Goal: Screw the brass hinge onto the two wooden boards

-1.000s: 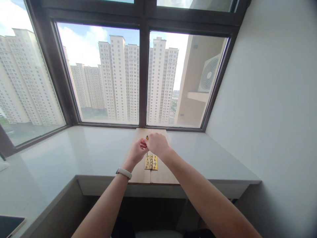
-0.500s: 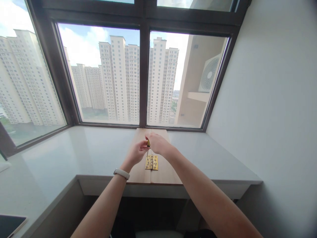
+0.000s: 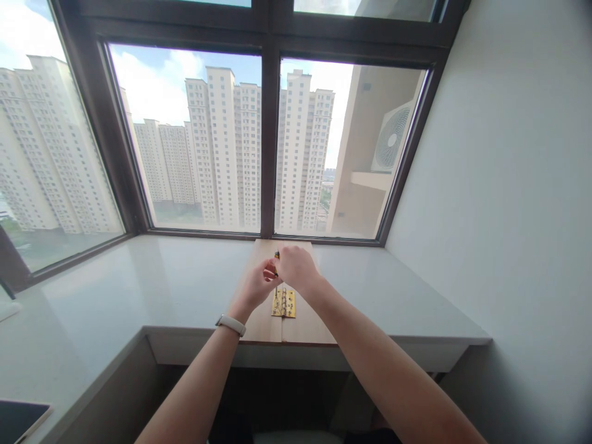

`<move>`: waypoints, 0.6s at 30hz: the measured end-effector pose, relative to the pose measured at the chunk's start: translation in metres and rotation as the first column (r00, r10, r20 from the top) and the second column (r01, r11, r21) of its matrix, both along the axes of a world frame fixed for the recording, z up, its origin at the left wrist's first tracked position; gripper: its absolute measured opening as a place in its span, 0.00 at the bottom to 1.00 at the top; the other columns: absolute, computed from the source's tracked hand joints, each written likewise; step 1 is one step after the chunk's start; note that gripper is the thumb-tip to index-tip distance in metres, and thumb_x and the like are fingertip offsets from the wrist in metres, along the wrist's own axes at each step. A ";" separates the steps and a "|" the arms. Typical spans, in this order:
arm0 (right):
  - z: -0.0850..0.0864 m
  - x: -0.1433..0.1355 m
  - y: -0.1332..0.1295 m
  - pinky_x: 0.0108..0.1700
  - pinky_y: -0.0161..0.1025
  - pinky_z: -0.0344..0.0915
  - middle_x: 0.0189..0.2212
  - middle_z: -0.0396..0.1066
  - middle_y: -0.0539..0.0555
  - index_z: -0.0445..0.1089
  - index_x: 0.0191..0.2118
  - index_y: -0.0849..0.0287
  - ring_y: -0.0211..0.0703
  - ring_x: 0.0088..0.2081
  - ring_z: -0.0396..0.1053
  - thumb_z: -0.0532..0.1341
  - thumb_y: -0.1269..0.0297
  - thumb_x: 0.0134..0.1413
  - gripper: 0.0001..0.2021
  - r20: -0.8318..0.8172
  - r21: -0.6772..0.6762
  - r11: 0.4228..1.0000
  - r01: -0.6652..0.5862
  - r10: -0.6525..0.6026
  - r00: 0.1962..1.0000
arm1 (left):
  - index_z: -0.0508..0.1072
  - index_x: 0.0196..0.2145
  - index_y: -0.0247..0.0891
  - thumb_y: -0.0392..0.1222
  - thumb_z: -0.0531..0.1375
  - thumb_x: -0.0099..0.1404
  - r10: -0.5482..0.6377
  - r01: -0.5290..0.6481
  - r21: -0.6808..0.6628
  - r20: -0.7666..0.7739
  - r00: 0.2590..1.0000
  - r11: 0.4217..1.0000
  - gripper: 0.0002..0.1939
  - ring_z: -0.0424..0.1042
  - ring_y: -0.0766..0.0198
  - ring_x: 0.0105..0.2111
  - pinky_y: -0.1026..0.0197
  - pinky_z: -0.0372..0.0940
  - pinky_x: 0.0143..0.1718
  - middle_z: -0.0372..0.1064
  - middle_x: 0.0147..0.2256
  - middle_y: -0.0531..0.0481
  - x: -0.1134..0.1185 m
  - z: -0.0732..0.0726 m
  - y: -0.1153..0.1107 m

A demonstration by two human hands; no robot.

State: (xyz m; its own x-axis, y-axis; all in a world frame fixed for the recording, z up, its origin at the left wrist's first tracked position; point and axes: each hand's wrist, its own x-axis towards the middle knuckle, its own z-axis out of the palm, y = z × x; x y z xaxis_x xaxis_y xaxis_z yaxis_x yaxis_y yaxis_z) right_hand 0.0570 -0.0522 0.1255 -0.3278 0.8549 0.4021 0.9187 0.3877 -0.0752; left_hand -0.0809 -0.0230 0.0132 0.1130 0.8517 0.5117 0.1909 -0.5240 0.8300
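A brass-coloured hinge (image 3: 289, 304) lies across the seam between two pale wooden boards (image 3: 305, 330), with small screws on its leaves. Above its left leaf stands a screwdriver (image 3: 277, 264) with a yellow and black handle, its thin shaft pointing down to the hinge. My right hand (image 3: 298, 266) is closed around the handle from the right. On the other side my left hand (image 3: 257, 285), below a pale wristband, has its fingers bent against the screwdriver's lower handle. Whether the tip sits in a screw head is too small to tell.
The boards rest on a white sill (image 3: 194, 277) that reaches the dark window frame (image 3: 267, 154). A white wall (image 3: 499, 172) stands at the right. A dark flat object (image 3: 21, 419) lies at the lower left corner.
My right hand has shifted and turned slightly on the handle, so more of the handle's top shows. The left wrist has moved a little to the right. The hinge and boards have stayed put.
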 end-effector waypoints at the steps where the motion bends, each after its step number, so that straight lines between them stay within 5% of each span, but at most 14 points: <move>1: 0.000 0.001 0.001 0.35 0.38 0.60 0.35 0.76 0.58 0.70 0.40 0.58 0.48 0.37 0.73 0.55 0.58 0.65 0.10 -0.007 -0.006 1.000 -0.013 0.013 1.000 | 0.72 0.44 0.38 0.45 0.67 0.58 -0.041 0.041 -0.015 0.002 0.999 0.999 0.17 0.75 0.62 0.32 0.61 0.69 0.33 0.74 0.38 0.48 -0.001 0.000 -0.001; 8: 0.004 0.013 0.006 0.36 0.34 0.57 0.36 0.75 0.55 0.69 0.43 0.57 0.43 0.38 0.71 0.58 0.71 0.58 0.08 -0.001 -0.118 0.979 -0.168 0.169 0.986 | 0.73 0.46 0.36 0.45 0.63 0.63 -0.191 0.193 -0.055 0.028 0.981 0.980 0.15 0.77 0.55 0.44 0.50 0.69 0.50 0.77 0.42 0.42 -0.005 -0.009 0.005; 13: 0.003 0.015 0.007 0.38 0.34 0.57 0.38 0.75 0.55 0.69 0.45 0.57 0.43 0.40 0.70 0.60 0.77 0.51 0.15 0.012 -0.081 0.967 -0.241 0.243 0.970 | 0.73 0.47 0.35 0.43 0.63 0.63 -0.187 0.191 -0.047 0.071 0.980 0.981 0.15 0.77 0.55 0.43 0.50 0.70 0.50 0.78 0.41 0.41 -0.004 -0.015 0.011; 18: 0.002 0.014 0.007 0.40 0.34 0.60 0.42 0.75 0.57 0.69 0.49 0.57 0.45 0.44 0.71 0.60 0.73 0.55 0.16 -0.032 -0.112 0.953 -0.281 0.280 0.960 | 0.75 0.43 0.34 0.40 0.63 0.62 -0.106 0.107 -0.008 0.040 0.994 0.994 0.12 0.78 0.55 0.39 0.55 0.71 0.44 0.78 0.37 0.43 -0.002 -0.014 0.009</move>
